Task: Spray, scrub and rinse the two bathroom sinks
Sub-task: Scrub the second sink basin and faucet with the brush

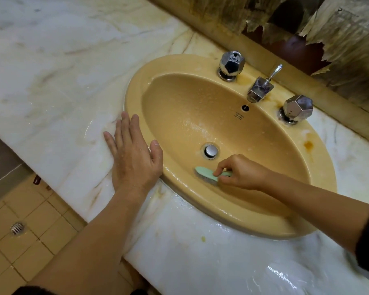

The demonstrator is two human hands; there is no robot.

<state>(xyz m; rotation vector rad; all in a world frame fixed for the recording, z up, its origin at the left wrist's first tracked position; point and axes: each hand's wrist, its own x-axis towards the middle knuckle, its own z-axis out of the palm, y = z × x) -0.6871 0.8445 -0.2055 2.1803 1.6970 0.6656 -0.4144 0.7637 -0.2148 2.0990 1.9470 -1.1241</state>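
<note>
Midway, right hand (241,172) is pinching the brush (209,174) in the wet sink (136,90); left hand (134,154) is resting spread on the bench (58,81); rinsing seemingly remaining.

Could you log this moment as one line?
step: scrubbing | right hand: grips pale green scrub brush | place: yellow oval ceramic sink | left hand: flat on countertop
</note>
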